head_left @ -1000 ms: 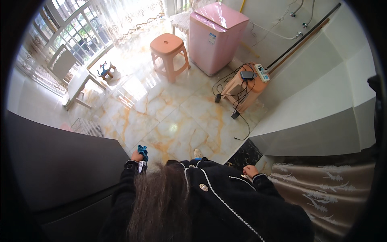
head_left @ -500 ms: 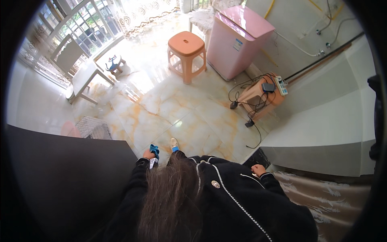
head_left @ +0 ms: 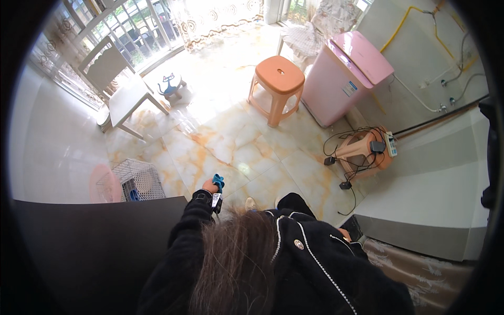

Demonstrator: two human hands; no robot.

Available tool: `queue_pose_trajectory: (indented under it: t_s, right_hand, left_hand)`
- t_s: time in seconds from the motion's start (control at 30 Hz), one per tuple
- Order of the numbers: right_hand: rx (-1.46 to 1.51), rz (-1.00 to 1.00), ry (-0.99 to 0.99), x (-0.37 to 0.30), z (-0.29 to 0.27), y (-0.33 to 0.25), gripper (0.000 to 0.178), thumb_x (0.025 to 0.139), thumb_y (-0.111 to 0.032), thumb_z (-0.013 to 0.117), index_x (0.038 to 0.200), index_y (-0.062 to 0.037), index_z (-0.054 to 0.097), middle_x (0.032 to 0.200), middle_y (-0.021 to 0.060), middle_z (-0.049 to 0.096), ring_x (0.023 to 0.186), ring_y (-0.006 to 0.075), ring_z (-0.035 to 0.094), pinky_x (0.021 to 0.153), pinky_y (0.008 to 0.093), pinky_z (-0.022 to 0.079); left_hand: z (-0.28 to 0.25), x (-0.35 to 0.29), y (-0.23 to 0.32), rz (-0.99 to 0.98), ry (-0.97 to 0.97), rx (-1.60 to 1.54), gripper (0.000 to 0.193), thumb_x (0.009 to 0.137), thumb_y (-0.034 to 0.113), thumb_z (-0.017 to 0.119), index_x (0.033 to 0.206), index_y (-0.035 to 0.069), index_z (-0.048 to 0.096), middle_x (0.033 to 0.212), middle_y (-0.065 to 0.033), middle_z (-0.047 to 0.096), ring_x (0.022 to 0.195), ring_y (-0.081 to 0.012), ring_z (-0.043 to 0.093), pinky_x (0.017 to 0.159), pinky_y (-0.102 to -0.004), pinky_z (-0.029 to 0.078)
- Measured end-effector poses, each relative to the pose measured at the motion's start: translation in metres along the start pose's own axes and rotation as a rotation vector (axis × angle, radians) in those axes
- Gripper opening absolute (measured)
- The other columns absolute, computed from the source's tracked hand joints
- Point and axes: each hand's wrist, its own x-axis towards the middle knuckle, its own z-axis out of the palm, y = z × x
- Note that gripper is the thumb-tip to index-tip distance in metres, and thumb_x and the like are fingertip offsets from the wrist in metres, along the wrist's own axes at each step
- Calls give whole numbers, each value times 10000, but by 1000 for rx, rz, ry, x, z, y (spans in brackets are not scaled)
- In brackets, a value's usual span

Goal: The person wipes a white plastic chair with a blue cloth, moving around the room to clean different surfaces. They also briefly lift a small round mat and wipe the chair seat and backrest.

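Blue cloth [head_left: 218, 181], bunched up, sits in my left hand [head_left: 211, 186], fingers curled tight around it, right at the corner of the dark tabletop [head_left: 94, 247] and above the marble floor [head_left: 236, 152]. My right hand [head_left: 345, 234] barely peeks past the black sleeve; I can't tell its fingers. Orange stool [head_left: 278, 79] and pink washing machine [head_left: 349, 73] stand well ahead.

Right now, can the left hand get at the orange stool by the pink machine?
Probably not: the left hand is shut on a blue cloth, and the orange stool stands well across bare tiled floor.
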Motion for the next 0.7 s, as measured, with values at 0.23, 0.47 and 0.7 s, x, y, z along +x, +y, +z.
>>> queue_pose_trajectory:
  t_s: [0.23, 0.47, 0.7]
  right_hand:
    - [-91, 165, -60, 121, -8, 38, 360, 839, -342, 574, 882, -7, 696, 786, 180, 682, 733, 290, 675, 684, 397, 488]
    - [71, 262, -185, 266, -115, -59, 283, 879, -274, 530, 808, -34, 661, 764, 91, 697, 664, 174, 680, 513, 298, 472]
    - [193, 116, 18, 427, -176, -140, 298, 899, -233, 517, 845, 24, 658, 734, 91, 690, 637, 160, 670, 621, 298, 522]
  left_hand:
    - [-26, 64, 22, -43, -71, 62, 386, 747, 290, 670, 1042, 42, 660, 971, -207, 682, 919, -335, 656, 790, -395, 500]
    - [-85, 89, 97, -156, 104, 45, 387, 779, 294, 647, 1062, 32, 657, 992, -235, 672, 975, -395, 632, 833, -429, 493]
    - [-103, 160, 164, -154, 53, 7, 414, 749, 298, 649, 1060, 25, 652, 1000, -242, 667, 973, -393, 629, 834, -422, 491]
